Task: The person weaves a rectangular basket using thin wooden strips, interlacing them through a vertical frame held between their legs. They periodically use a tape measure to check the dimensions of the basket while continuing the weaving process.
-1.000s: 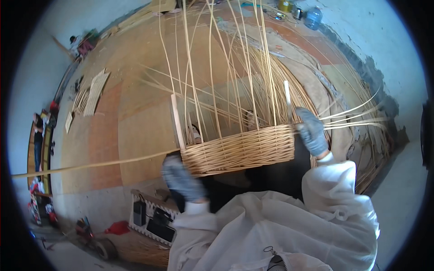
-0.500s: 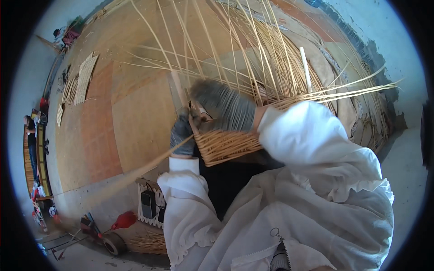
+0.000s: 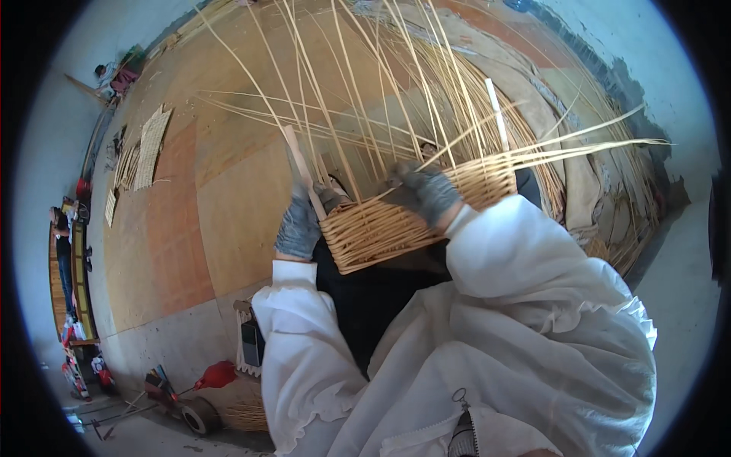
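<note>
A half-woven wicker basket (image 3: 388,234) rests tilted over my lap, its side wall toward me. Long upright wicker stakes (image 3: 346,99) fan out from its rim, and a flat wooden corner stick (image 3: 304,171) rises at its left corner. My left hand (image 3: 299,225), in a grey glove, is closed around that corner beside the stick. Also gloved, my right hand (image 3: 428,194) bends over the wall's top edge with fingers closed, partly hidden behind the weave. A wicker strand (image 3: 472,133) runs from it up to the right. Another white stick (image 3: 497,114) stands at the right corner.
Loose wicker rods (image 3: 525,171) lie in a heap at the right over crumpled sacking (image 3: 594,179). Woven pieces (image 3: 152,145) lie on the board floor at the left. A wheeled tool (image 3: 199,415) and a red bag-like thing (image 3: 216,375) are at lower left. People sit farther off.
My right hand has moved right along the basket's edge, away from the left corner. The strand that trailed blurred to the lower left is gone from there. My left hand remains at the corner.
</note>
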`<state>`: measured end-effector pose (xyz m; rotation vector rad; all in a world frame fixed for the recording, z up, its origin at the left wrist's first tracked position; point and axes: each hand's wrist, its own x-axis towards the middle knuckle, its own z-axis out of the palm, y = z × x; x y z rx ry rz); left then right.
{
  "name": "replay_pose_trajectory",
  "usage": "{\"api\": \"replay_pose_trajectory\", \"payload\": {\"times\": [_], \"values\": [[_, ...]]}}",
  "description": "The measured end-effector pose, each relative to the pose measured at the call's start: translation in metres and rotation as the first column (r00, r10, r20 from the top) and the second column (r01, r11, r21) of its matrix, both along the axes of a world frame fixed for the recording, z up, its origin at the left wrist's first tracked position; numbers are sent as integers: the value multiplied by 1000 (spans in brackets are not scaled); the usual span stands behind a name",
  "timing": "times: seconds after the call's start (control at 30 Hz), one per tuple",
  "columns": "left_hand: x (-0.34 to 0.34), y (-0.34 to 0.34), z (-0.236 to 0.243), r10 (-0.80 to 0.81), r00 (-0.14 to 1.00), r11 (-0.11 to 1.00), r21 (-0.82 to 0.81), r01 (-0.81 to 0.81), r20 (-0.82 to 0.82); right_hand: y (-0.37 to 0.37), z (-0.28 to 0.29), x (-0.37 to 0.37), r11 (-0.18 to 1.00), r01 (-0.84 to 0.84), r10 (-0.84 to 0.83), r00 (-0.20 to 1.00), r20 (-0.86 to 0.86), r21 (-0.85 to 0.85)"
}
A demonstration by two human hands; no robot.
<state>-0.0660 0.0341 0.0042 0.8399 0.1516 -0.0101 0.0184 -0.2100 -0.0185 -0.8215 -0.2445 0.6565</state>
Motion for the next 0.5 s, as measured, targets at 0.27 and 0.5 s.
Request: {"api": "replay_pose_trajectory", "payload": {"times": [0.27, 0.5], "values": [[-15, -20, -26, 229, 965, 626, 740, -246, 127, 71, 100, 85, 524, 403, 539, 525, 659, -750], [3, -40, -30, 617, 774, 537, 794, -284, -140, 78, 71, 45, 769, 597, -272, 630, 727, -228]]}}
